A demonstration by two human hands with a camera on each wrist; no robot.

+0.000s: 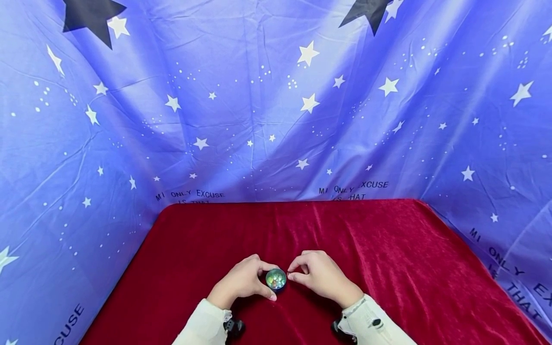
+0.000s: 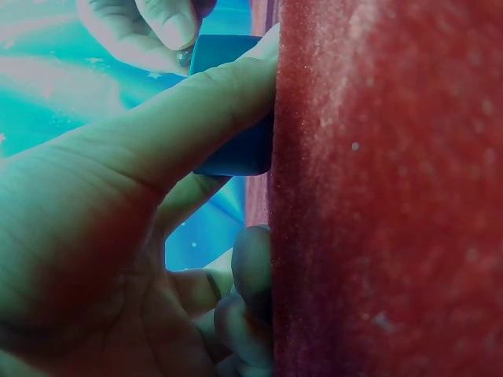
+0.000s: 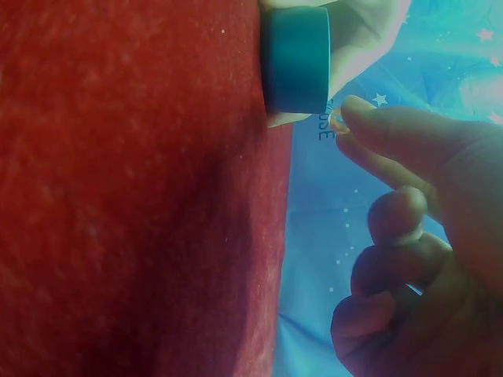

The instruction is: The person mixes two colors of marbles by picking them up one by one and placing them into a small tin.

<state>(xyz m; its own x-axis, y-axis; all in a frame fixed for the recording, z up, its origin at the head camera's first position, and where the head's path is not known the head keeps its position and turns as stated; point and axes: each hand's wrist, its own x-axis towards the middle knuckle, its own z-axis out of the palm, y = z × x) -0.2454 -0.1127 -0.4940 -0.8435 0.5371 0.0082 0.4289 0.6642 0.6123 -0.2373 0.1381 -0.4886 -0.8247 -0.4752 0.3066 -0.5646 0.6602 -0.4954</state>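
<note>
A small round tin [image 1: 276, 279] with a blue-green wall holds several shiny coloured beads and stands on the red velvet cloth [image 1: 388, 258] near its front edge. My left hand [image 1: 268, 282] grips the tin [image 2: 236, 157], its thumb [image 2: 189, 118] pressed along the wall and the other fingers curled behind. My right hand [image 1: 293, 275] hovers at the tin's right rim with all fingers curled. Its thumb and forefinger tips [image 2: 169, 31] meet just over the rim. Whether they pinch a bead is not clear. In the right wrist view the forefinger [image 3: 369, 126] sits slightly off the tin [image 3: 297, 59].
The red cloth covers a table whose back edge [image 1: 293, 201] and slanting side edges are in view. A blue star-printed backdrop [image 1: 276, 120] hangs close behind and on both sides. Pale sleeves [image 1: 202, 326] and black wrist cameras [image 1: 235, 327] are at the bottom.
</note>
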